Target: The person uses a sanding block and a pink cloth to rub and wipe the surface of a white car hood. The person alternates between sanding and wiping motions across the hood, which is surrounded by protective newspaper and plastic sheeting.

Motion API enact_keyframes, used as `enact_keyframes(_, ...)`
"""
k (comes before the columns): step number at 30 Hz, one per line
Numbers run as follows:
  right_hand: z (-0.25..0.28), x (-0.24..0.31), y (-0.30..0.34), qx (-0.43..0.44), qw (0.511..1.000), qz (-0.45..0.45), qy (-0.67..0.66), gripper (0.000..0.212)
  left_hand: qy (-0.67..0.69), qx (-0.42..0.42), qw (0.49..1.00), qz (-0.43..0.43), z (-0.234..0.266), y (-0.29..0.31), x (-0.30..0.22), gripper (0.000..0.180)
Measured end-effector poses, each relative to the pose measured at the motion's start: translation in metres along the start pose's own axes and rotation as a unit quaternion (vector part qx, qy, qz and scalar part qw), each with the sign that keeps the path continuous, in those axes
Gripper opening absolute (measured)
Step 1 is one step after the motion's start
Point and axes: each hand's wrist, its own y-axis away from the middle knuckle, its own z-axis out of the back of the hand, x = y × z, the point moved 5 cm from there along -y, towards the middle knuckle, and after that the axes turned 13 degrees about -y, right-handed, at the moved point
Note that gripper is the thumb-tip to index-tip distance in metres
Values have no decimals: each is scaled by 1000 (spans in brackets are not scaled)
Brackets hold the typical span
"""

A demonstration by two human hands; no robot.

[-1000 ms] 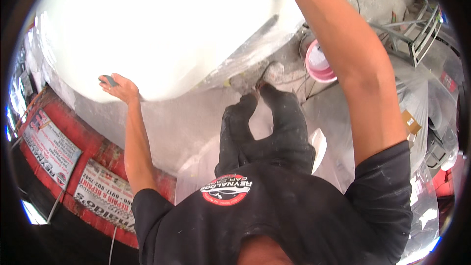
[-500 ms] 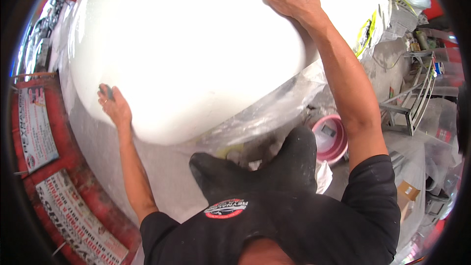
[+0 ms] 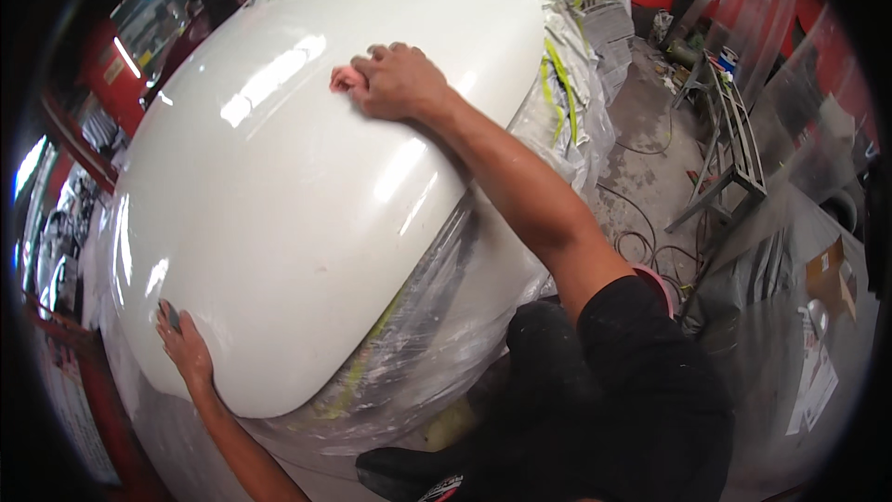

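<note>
A glossy white car hood [image 3: 269, 195] fills the middle of the view, its curved edge toward me. My right hand [image 3: 401, 82] presses on its upper part, closed around a bunched pink cloth [image 3: 347, 80] that shows past the fingers. Down at the hood's near left corner lies my left hand [image 3: 188, 351], its fingers against the surface. Between its thumb and fingers is a small dark grey piece [image 3: 171, 318], whose kind I cannot make out. A faint mark [image 3: 321, 270] shows on the paint between the two hands.
Clear plastic sheeting [image 3: 423, 293] and masking paper [image 3: 595, 23] with yellow-green tape surround the hood. On the right stand a metal trestle [image 3: 729, 130] and a hose [image 3: 650, 246] on the floor. A pink basin [image 3: 658, 286] is partly hidden behind my arm.
The view has tilted up and turned, so more of the hood and workshop shows. My right hand still holds the cloth on the hood; my left hand stays near the same corner.
</note>
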Motion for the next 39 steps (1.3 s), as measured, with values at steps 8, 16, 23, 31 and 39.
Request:
enact_keyframes(8, 2, 10, -10, -63, 997, 2, -39, 72, 165, -96, 980, -47, 15, -5, 2, 55)
enact_keyframes(16, 23, 152, 96, -97, 863, 227, -442, 75, 470, 37, 840, -267, 130, 75, -177, 35)
enact_keyframes(23, 61, 50, 214, 9, 867, 80, -491, 37, 173, 154, 836, -497, 140, 144, -279, 64)
enact_keyframes(31, 14, -267, 632, 191, 953, -232, -41, 46, -124, -5, 964, -233, 30, -44, -154, 78)
enact_keyframes(39, -179, -277, 845, 476, 761, -440, 10, 47, -72, -19, 990, -122, 20, -66, -134, 75)
